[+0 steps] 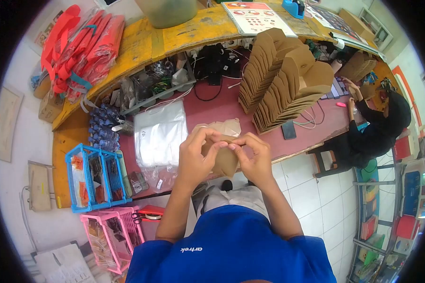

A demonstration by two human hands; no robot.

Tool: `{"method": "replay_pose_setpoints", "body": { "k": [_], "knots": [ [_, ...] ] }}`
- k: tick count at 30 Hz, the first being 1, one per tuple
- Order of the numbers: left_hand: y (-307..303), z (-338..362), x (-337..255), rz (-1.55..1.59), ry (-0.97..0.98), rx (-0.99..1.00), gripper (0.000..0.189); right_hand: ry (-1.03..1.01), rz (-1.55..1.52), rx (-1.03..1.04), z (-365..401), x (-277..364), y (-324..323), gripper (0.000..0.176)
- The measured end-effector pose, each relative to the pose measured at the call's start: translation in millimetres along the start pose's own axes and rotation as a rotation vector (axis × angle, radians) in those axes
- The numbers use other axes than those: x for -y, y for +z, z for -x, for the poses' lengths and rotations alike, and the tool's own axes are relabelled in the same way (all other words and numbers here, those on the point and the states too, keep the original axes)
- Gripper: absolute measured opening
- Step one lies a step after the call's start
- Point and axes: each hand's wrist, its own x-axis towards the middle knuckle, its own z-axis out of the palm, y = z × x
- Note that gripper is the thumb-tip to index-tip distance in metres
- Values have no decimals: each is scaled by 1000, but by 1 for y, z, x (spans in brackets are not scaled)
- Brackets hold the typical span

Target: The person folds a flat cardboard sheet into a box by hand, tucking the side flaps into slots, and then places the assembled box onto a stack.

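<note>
My left hand and my right hand meet over the front edge of the table. Between them they pinch the upper edge of a brown kraft paper piece, thumbs and forefingers pressed together at a fold. Its lower part hangs down to a pointed corner. Just beyond my fingers, another tan paper piece lies on the reddish tabletop. To the left of my left hand is a pile of clear plastic bags.
Tall stacks of folded kraft paper boxes stand ahead on the right, near a phone. A blue basket and a pink basket are at the left. Scissors lie beside them. Another person sits at the far right.
</note>
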Motion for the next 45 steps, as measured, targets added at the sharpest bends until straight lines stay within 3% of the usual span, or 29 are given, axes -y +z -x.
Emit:
{"method": "replay_pose_setpoints", "body": {
  "k": [2,4,12,14,16,17,19,20,21,23,24,25,27,33,35,36,38,45],
  "knots": [
    [0,-3,-2,-32,-1,-24,17,-18,78,4,1,-5,-6,9],
    [-1,-4,1,-262,237,109,9,-60,112,1,-1,-4,-7,8],
    [19,4,1,-348,197,-59,3,-124,70,-99,2,-4,1,4],
    [16,8,-1,-360,205,-55,5,-164,111,-137,2,-10,0,5],
    [1,8,-5,-152,54,-258,19,-116,99,-171,-2,-6,-9,4],
    [-6,12,5,-151,54,-257,19,-72,88,-207,-5,-5,-14,3],
    [-16,25,39,375,-299,1,33,-86,88,-237,-9,-9,-16,4],
    [-17,22,40,517,-370,227,40,-75,23,-243,-10,-10,-14,5],
    [-18,20,39,513,-369,215,40,-67,-43,-245,-12,-10,-12,5],
    [-15,16,30,690,-545,322,45,-105,-66,-253,-13,-10,-13,6],
    [-10,14,39,644,-389,226,51,-137,-80,-269,-13,-10,-15,7],
    [-9,14,44,648,-391,217,51,-138,-78,-260,-12,-8,-16,7],
    [-9,13,55,1010,-682,369,54,-130,-80,-282,-17,-1,-19,6],
    [-10,0,25,786,-509,457,47,-473,148,-166,-26,3,-38,14],
    [-9,-3,25,754,-497,468,46,-586,239,-20,-28,8,-52,23],
    [-8,-3,25,776,-508,484,45,-579,240,-31,-27,8,-57,23],
    [-2,-1,29,800,-524,513,44,-584,202,140,-27,6,-67,32],
    [24,4,37,784,-547,597,40,-456,280,245,-2,-16,-90,40]
  ]
}}
